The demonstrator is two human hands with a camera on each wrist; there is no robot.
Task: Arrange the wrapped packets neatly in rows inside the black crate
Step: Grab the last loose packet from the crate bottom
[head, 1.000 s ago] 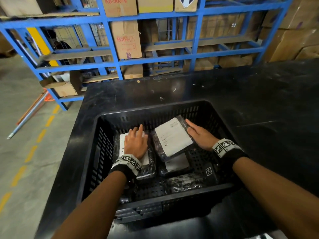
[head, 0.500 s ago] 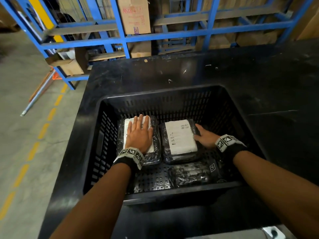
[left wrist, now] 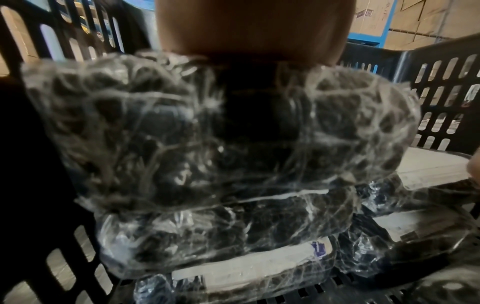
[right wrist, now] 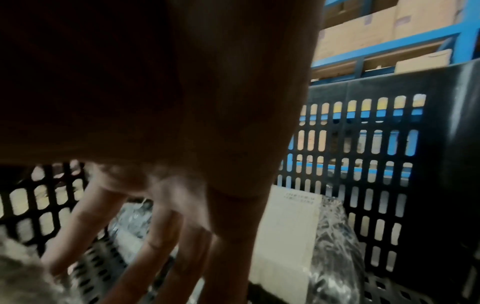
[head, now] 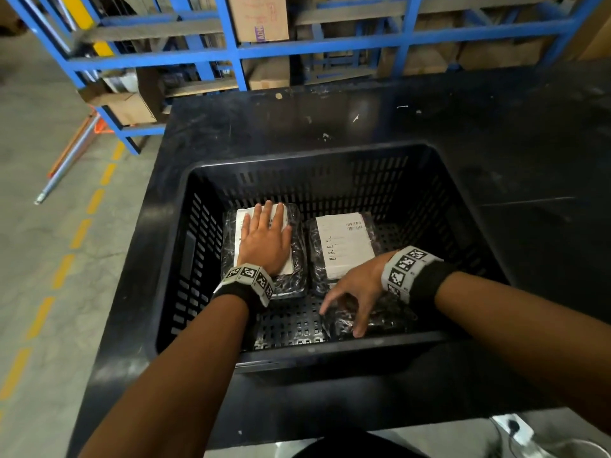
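The black slotted crate (head: pixel 314 157) holds two wrapped packets with white labels side by side at its back. My left hand (head: pixel 264 236) lies flat, fingers straight, on the left packet (head: pixel 296 259). In the left wrist view that packet (left wrist: pixel 182 133) sits on top of another wrapped one (left wrist: pixel 233 246). The right labelled packet (head: pixel 344 242) lies free. My right hand (head: pixel 353 292) reaches down with spread fingers (right wrist: pixel 161 246) onto a dark wrapped packet (head: pixel 386 320) at the crate's near right, thumb at its left edge. The crate floor (head: pixel 287 325) at near left is bare.
The crate stands on a black table (head: pixel 496 127). Blue racking (head: pixel 238 54) with cardboard boxes (head: pixel 258 14) runs behind it. Left of the table is concrete floor with a yellow dashed line (head: pixel 62 269) and a metal pole (head: pixel 66 163).
The right labelled packet went from tilted to flat beside the left one. My right hand left it and dropped back onto the dark packet nearer me. The left hand stayed put.
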